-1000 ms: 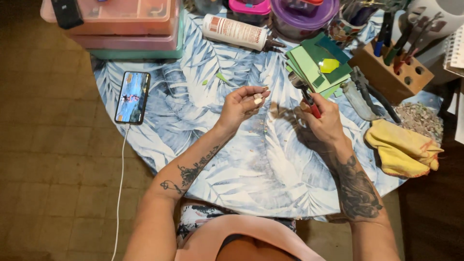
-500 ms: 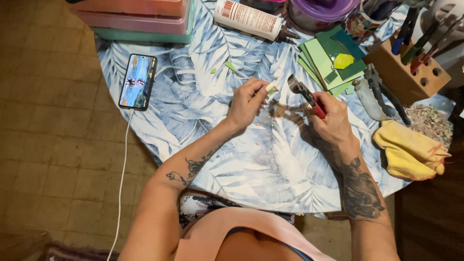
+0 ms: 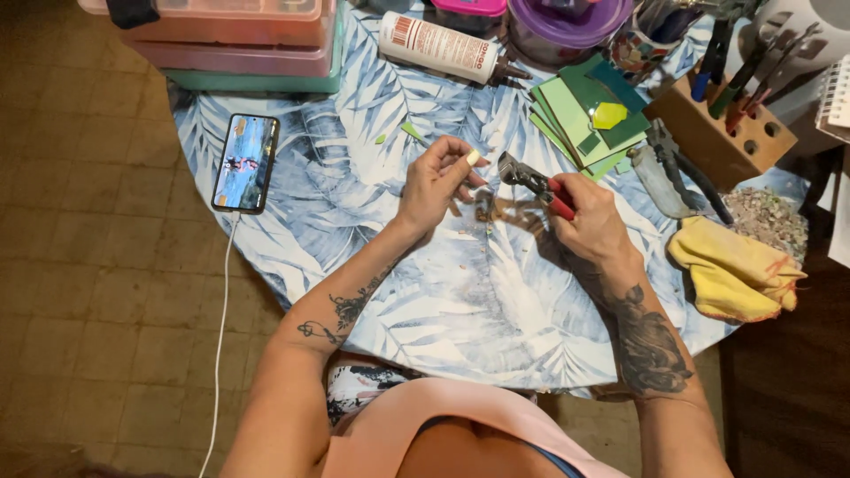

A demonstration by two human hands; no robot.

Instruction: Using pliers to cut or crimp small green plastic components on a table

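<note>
My left hand (image 3: 434, 181) pinches a small pale chip (image 3: 473, 158); my right hand (image 3: 589, 217) grips red-handled steel nippers (image 3: 531, 180) — far right, a wooden block (image 3: 708, 137) holds tools.

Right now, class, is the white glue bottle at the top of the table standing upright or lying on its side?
On its side. The glue bottle lies flat on the leaf-print tablecloth, its brown nozzle pointing right toward the green sheets.
</note>
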